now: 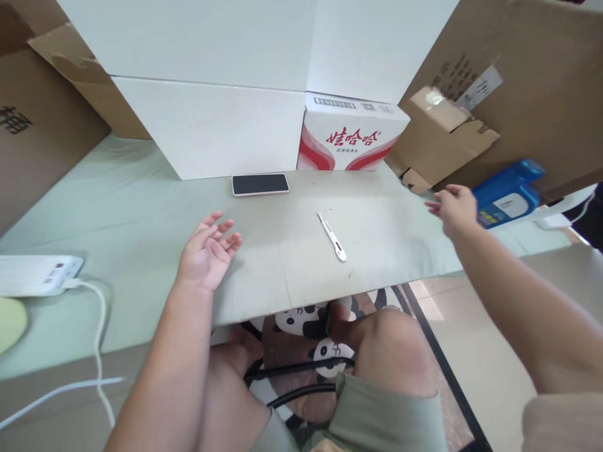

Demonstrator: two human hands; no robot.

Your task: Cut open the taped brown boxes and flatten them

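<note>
My left hand (207,251) rests palm up on the pale green cloth (132,213), fingers apart and holding nothing. My right hand (455,207) is stretched out to the right, above the cloth's edge, close to a small brown carton (438,135) and a blue container (506,191); it looks blurred and holds nothing. A white utility knife (332,235) lies on the cloth between my hands. A dark phone (260,184) lies face up farther back, in front of a large white box (211,122).
A red-and-white printed carton (348,135) stands beside the white box. Large brown cardboard boxes (518,88) lean at back right and at left. A white power strip (38,274) with cable sits at left. My knees and a panda-patterned mat (301,320) are below.
</note>
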